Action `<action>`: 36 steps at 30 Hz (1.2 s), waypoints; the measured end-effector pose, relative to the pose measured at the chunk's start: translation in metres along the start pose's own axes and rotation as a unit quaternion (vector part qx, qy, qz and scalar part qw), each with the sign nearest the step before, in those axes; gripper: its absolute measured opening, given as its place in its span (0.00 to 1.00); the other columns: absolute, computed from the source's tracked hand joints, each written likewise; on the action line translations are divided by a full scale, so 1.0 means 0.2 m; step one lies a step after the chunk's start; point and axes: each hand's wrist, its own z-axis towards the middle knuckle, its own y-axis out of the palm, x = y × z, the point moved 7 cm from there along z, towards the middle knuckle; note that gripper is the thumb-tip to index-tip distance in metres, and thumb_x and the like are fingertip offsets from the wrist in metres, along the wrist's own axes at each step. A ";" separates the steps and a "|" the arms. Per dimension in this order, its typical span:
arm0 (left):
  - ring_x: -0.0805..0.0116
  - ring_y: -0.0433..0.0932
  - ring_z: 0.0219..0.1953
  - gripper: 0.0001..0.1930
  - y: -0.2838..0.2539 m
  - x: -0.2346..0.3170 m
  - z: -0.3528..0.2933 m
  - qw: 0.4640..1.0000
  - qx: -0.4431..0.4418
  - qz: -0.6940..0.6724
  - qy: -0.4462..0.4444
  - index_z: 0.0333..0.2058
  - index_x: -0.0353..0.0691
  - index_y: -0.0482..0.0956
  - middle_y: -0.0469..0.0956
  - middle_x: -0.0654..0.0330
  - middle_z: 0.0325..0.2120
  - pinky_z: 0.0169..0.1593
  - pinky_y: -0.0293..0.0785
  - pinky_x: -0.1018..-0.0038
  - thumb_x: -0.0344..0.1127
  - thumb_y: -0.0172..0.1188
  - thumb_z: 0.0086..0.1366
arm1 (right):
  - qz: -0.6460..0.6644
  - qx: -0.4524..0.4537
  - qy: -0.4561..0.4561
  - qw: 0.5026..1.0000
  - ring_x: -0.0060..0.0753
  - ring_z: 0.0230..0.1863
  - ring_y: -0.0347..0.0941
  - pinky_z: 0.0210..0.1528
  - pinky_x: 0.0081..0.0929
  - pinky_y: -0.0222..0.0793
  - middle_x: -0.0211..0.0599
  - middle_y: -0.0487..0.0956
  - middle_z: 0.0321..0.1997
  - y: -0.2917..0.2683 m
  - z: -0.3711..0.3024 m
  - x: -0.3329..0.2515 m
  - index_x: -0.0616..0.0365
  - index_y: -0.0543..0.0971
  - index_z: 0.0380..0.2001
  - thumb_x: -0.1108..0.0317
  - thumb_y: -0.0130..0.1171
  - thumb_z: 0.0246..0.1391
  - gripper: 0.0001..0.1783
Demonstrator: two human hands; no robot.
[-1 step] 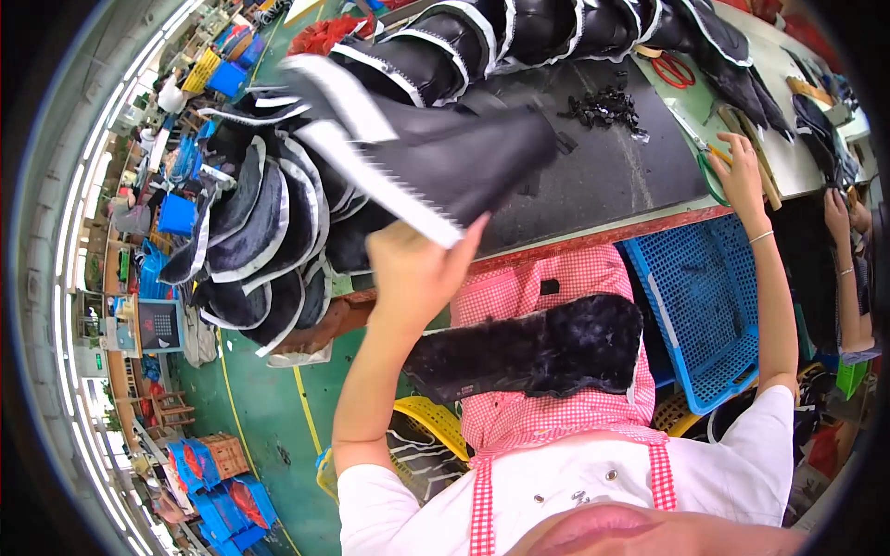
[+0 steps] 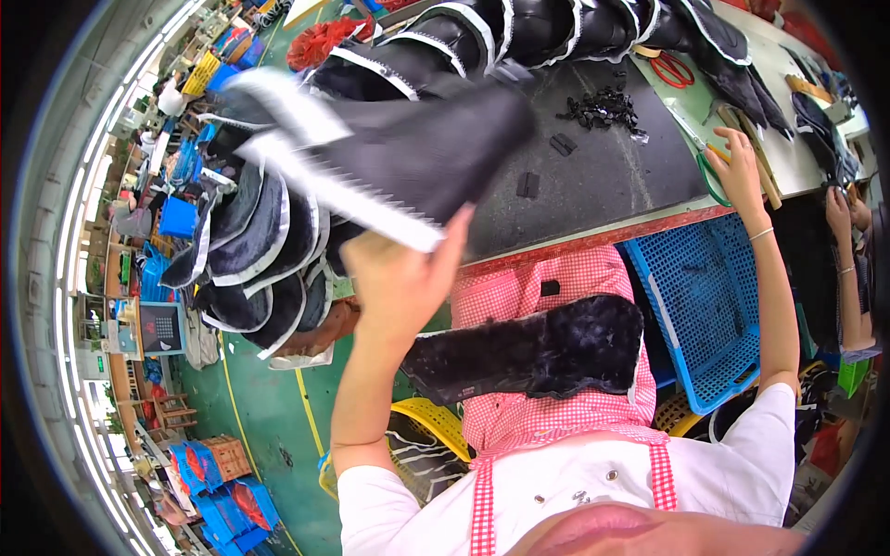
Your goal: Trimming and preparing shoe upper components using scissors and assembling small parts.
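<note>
My left hand grips a black boot upper by its lower edge, thumb on top. The upper is raised over the left part of the table and smeared by motion. Broad white bands with jagged edges run along it. At the table's right side my right hand has its fingers bent around green-handled scissors, whose blades point toward the far left. Part of the handle is hidden under the fingers. Across my lap lies a black furry piece.
More black uppers with white edges hang in a pile on the left and line the table's back. Small black scraps and red-handled scissors lie on the table. A blue crate stands by my right arm. Another person's hands work at far right.
My left hand has moved left and slightly down with the boot upper, uncovering a few black scraps on the table. My right hand has hardly moved at the scissors.
</note>
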 end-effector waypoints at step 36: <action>0.54 0.75 0.52 0.35 0.92 -0.86 0.63 0.621 -0.025 -0.656 -0.428 0.56 0.39 0.68 0.73 0.51 0.52 0.58 0.70 0.58 0.62 0.54 0.61 | -0.111 -0.111 0.070 0.985 0.50 0.47 0.78 0.49 0.42 0.73 0.54 0.80 0.43 0.37 1.48 -0.33 0.62 0.79 0.43 0.66 0.49 0.51 0.18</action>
